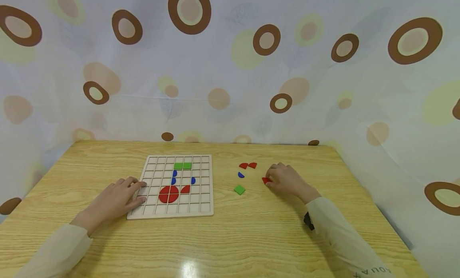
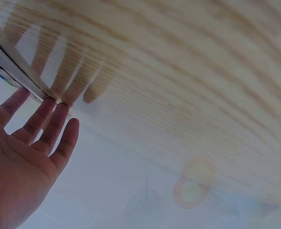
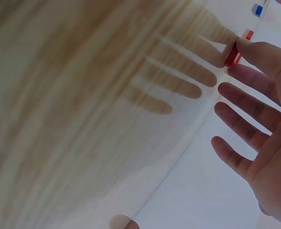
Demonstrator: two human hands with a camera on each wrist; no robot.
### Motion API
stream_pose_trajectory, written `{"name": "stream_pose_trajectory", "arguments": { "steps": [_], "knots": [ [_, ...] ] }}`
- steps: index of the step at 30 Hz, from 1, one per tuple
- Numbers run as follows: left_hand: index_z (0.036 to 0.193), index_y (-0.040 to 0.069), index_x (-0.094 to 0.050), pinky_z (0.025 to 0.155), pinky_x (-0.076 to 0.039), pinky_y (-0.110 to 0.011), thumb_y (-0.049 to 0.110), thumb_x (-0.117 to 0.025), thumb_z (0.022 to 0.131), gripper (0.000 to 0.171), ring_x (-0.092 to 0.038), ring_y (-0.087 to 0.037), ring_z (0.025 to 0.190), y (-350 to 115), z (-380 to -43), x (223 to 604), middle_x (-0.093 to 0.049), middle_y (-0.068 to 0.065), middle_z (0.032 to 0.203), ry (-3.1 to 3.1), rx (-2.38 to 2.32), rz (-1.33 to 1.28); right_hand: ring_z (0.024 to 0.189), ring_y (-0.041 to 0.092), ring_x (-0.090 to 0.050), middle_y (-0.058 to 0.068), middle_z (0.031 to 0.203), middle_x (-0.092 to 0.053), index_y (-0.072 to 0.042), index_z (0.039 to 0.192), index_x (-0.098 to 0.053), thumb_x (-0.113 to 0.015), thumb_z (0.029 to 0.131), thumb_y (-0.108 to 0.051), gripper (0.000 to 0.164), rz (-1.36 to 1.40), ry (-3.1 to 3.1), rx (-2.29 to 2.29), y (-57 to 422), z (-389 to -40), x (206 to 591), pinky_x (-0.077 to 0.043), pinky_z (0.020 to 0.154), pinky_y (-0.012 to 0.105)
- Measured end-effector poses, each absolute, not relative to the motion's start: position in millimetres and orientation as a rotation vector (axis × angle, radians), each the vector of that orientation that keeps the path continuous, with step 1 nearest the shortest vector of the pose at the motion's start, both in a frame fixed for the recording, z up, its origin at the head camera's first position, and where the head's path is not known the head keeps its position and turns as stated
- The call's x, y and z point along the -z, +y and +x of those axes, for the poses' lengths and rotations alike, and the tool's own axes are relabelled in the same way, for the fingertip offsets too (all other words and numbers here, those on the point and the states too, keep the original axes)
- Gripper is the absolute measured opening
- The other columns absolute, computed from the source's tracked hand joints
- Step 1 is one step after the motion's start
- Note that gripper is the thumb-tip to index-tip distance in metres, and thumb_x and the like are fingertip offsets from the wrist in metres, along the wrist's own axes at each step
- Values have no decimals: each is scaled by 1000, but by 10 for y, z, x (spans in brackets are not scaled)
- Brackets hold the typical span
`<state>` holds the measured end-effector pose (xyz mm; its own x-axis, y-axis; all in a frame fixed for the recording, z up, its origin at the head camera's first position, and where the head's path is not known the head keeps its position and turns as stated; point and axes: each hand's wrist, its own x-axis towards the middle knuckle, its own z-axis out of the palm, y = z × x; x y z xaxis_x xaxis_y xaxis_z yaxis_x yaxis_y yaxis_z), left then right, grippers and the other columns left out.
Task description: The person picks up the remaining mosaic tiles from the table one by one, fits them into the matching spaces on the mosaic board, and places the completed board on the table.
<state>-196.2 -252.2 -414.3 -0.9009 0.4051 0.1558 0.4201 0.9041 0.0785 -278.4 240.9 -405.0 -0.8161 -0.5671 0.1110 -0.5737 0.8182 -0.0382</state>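
One red piece [image 1: 265,180] is pinched in the narrow grip of your right hand [image 1: 287,181], three o'clock from the grid board [image 1: 206,208]; handle it lightly, and let your relaxed, uncurled left hand [image 1: 114,197] steady the board's nine-o'clock edge.

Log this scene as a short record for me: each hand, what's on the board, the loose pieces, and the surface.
Left hand: touches the left edge of the gridded board
Right hand: pinches a red piece
On board: two green squares, three blue half-discs, a red disc of quarter pieces, one separate red quarter
Loose: two red quarters, one blue half-disc, one green square
Surface: wood-grained table
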Motion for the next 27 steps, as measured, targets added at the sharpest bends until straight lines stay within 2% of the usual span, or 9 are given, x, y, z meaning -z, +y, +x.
{"name": "stream_pose_trajectory", "arguments": {
  "steps": [5, 9, 19, 27],
  "knots": [
    [122, 11, -56, 80, -45, -54, 39, -58, 87, 45, -54, -32, 99, -2527, -1965, 4158, -55, -12, 113, -2932, 164, -642, 87, 23, -55, 1, 94, -63, -14, 89, -68, -69, 81, -28, 16, 905, -2901, -111, 2414, -2779, 4052, -47, 74, 45],
    [122, 11, -56, 80, -45, -54, 39, -59, 87, 45, -54, -32, 99, -2526, -1963, 4157, -55, -12, 114, -2930, 166, -643, 89, 24, -56, 2, 98, -63, -14, 94, -68, -68, 82, -29, 19, 899, -2921, -104, 2416, -2786, 4049, -47, 76, 46],
    [121, 12, -57, 80, -45, -53, 40, -59, 86, 45, -54, -31, 98, -2520, -1964, 4153, -55, -11, 113, -2932, 157, -642, 98, 28, -56, 5, 107, -62, -13, 107, -65, -69, 81, -19, 26, 1015, -2938, -148, 2424, -2806, 4017, -46, 82, 51],
    [121, 11, -57, 80, -45, -53, 39, -59, 86, 45, -54, -31, 98, -2531, -1968, 4169, -55, -12, 113, -2923, 163, -640, 101, 28, -55, 5, 108, -61, -13, 108, -65, -67, 82, -14, 26, 1048, -2957, -204, 2418, -2819, 4006, -45, 85, 51]
  ]
}}
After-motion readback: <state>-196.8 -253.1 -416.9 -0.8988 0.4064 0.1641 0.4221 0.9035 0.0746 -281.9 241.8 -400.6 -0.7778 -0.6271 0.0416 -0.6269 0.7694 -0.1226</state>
